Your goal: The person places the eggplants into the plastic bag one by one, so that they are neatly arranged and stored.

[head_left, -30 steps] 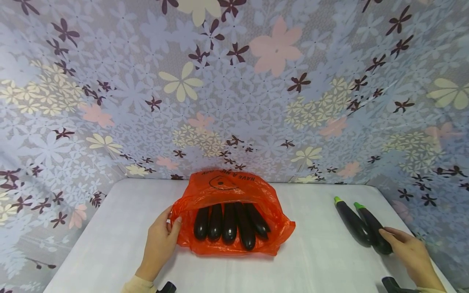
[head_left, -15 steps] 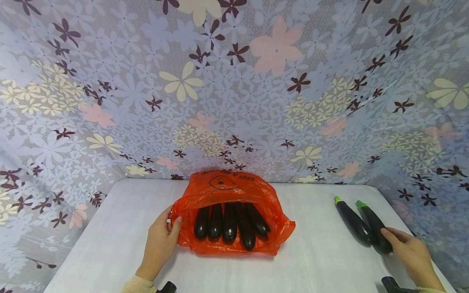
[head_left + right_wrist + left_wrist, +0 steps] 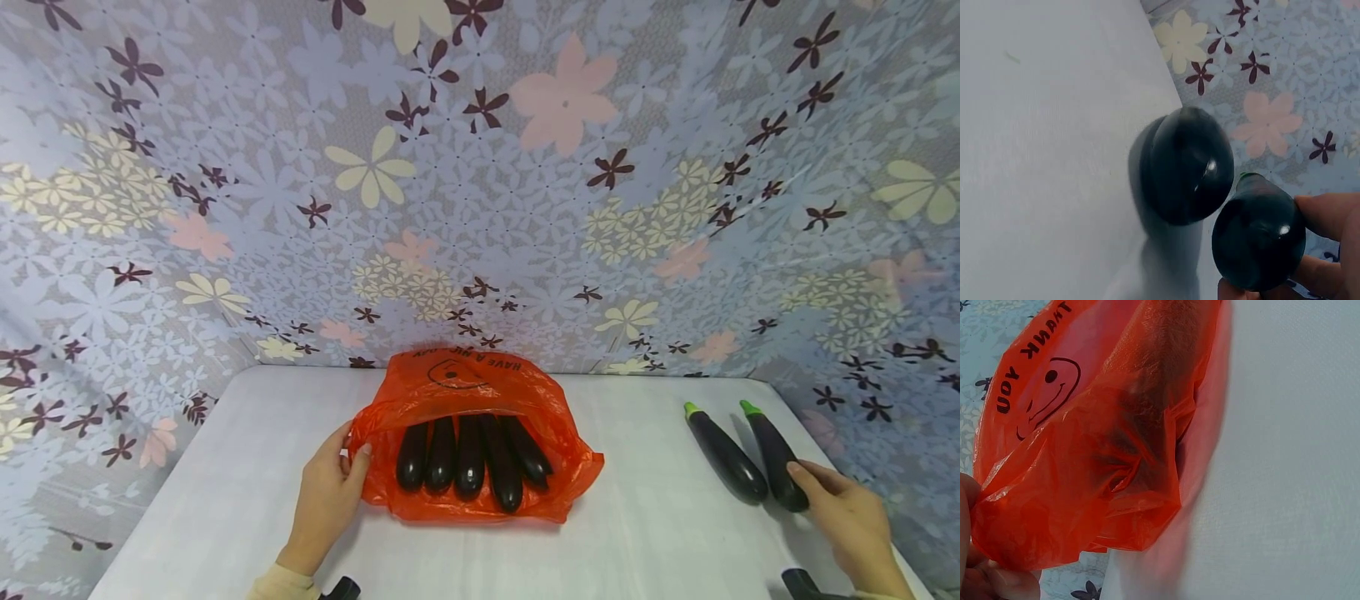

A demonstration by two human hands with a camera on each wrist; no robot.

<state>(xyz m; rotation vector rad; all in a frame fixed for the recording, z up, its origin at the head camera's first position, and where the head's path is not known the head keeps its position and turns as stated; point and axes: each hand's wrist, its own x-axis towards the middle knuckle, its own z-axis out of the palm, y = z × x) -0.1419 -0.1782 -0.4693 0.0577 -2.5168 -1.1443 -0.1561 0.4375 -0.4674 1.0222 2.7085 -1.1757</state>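
Holding eggplant (image 3: 776, 458) near table edge (image 3: 793, 422)

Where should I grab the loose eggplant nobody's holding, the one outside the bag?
Probably round the fat near half of the loose eggplant, from above and its left. It lies on its side, fat end toward you, green stem away; the held eggplant crowds its right.

From my end I see the right hand (image 3: 851, 510) and its pinched eggplant (image 3: 771, 450) shift outward, farther to the right of the resting eggplant (image 3: 722, 452). The green cap (image 3: 750, 408) on the pinched one now sits about level with the resting eggplant's stem end, no longer nearer the person than it. Between their upper halves, I get a wider wedge of white tabletop (image 3: 733, 422) beside the resting eggplant.
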